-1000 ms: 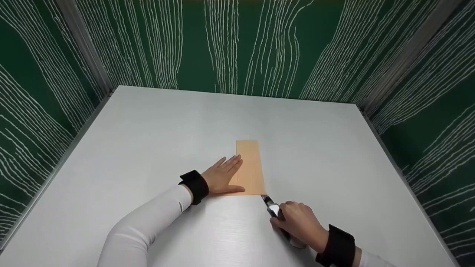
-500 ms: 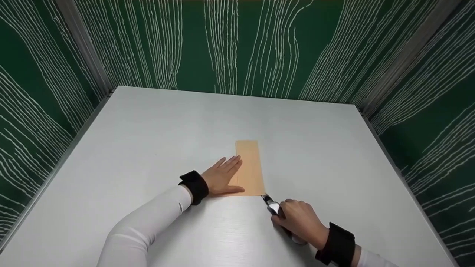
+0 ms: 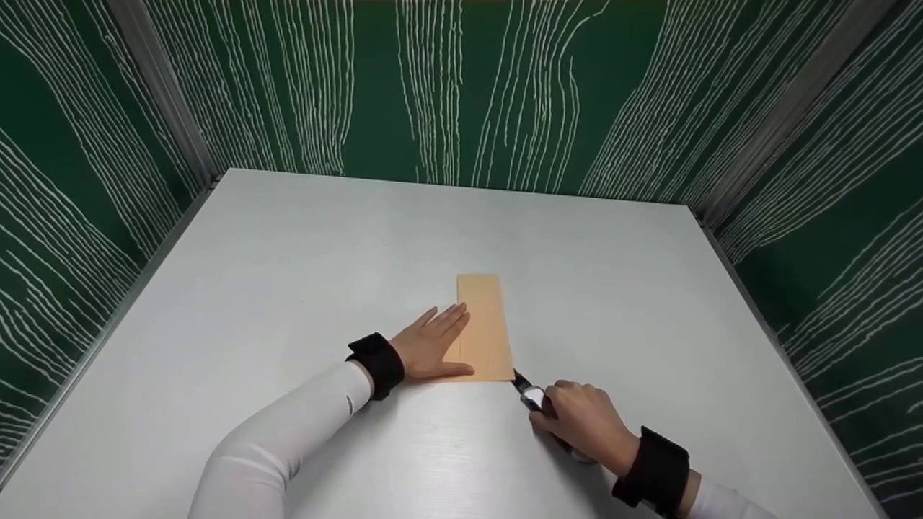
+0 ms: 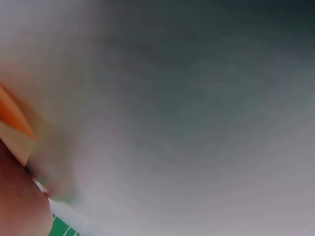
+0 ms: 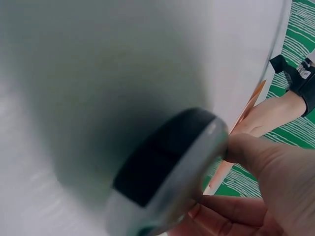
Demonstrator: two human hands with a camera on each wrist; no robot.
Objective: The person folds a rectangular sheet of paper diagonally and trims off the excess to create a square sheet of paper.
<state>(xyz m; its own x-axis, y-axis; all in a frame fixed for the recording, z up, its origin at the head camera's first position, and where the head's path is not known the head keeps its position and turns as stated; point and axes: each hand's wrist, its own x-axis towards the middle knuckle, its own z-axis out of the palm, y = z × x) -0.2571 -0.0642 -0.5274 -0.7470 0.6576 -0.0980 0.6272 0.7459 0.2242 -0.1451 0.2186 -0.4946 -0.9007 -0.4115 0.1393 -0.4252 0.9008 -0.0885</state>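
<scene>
A light orange sheet of paper (image 3: 484, 331) lies on the white table in the head view, a straight line running lengthwise along it. My left hand (image 3: 433, 349) rests with outstretched fingers on its left part, hiding some of it. My right hand (image 3: 585, 422) grips a silver and black utility knife (image 3: 532, 398), whose dark front end meets the paper's near right corner. The right wrist view shows the rounded rear of the knife (image 5: 170, 157) and the curled fingers (image 5: 226, 216) around it. In the left wrist view, a curved orange paper edge (image 4: 14, 115) shows beside the hand.
The white table (image 3: 346, 245) spreads around both hands. Green panels (image 3: 382, 86) with white wavy lines stand behind it and on both sides, joined by grey posts (image 3: 779, 108). A black band (image 3: 652, 468) wraps each wrist.
My right hand has shifted slightly forward with the knife, so its front end has moved from the paper's near edge to the right side of the corner. The left hand stays in place.
</scene>
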